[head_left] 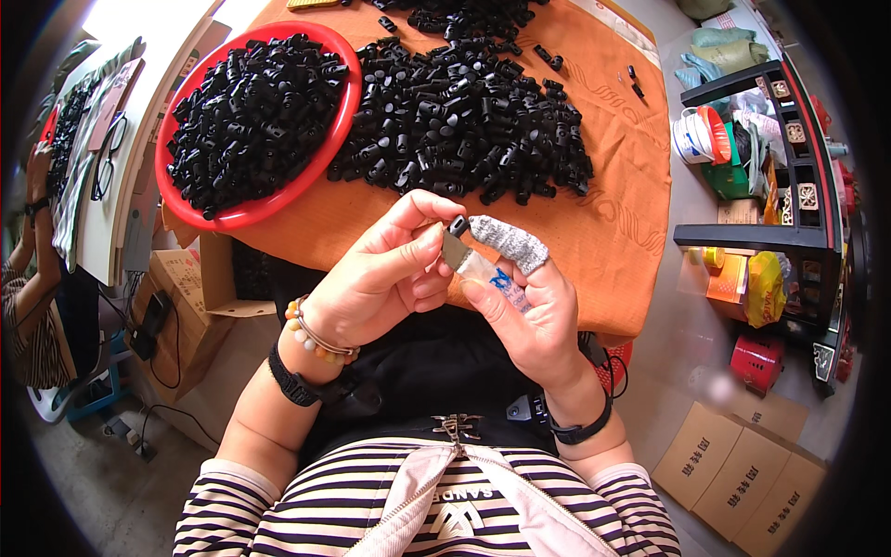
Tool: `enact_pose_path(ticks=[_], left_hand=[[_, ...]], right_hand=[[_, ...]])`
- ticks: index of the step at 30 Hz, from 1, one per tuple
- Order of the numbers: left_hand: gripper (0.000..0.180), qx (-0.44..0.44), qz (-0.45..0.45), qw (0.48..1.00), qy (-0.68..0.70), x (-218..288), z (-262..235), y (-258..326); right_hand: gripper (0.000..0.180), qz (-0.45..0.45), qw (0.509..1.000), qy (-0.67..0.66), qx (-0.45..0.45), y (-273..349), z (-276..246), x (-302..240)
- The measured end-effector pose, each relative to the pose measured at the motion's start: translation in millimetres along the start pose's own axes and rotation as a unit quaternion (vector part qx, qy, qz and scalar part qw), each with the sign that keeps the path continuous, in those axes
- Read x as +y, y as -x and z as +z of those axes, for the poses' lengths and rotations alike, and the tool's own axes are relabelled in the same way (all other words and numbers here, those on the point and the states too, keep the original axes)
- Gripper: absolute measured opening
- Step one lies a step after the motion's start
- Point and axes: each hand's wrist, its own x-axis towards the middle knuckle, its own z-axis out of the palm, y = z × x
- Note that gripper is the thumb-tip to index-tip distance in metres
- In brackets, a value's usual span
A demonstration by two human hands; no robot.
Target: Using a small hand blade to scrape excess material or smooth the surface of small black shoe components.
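We take the red basin [255, 215] as our landmark. Just right of it, touching its rim, a wide heap of black clips [459, 121] covers the middle of the desk [613, 223]. Right of this heap, the orange cloth lies bare up to the desk edge, so there our hands [445, 278] can pass. In front of the basin, only a narrow bare strip remains. Left of it, glasses [109, 158] lie on a white board.

**One camera, looking down from my head**

I am wearing the single camera on my head, and it is facing steeply down, close over my left hand [376, 278] and right hand [529, 311]. Its fisheye is bending the orange table [613, 223] ahead and taking in the floor around.
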Motion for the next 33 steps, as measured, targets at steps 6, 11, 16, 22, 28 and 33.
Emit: enact_pose_path(ticks=[6, 11, 16, 22, 28, 33], left_hand=[[0.024, -0.01, 0.003, 1.0, -0.011, 0, -3, 0], [0.023, -0.003, -0.001, 1.0, 0.008, -1, -2, -1], [0.026, 0.006, 0.009, 1.0, 0.004, -3, -2, -1], [0.026, 0.018, 0.011, 1.0, -0.003, -2, 1, 0], [0.028, 0.004, 0.001, 1.0, 0.004, -3, 0, -1], [0.034, 0.03, -0.001, 0.999, 0.011, -2, 0, -1]], right_hand=[[0.034, -0.012, 0.999, 0.034, 0.003, 0, -5, 5], [0.037, 0.004, 1.0, -0.003, 0.009, 2, -1, 2], [0.038, 0.019, 1.0, 0.008, 0.007, 2, 0, 3], [0.038, 0.032, 0.999, 0.031, -0.008, 2, -2, -2], [0.038, -0.004, 1.0, 0.016, 0.011, 0, -3, 3], [0.039, 0.011, 1.0, -0.015, 0.0, 2, -2, 2]])
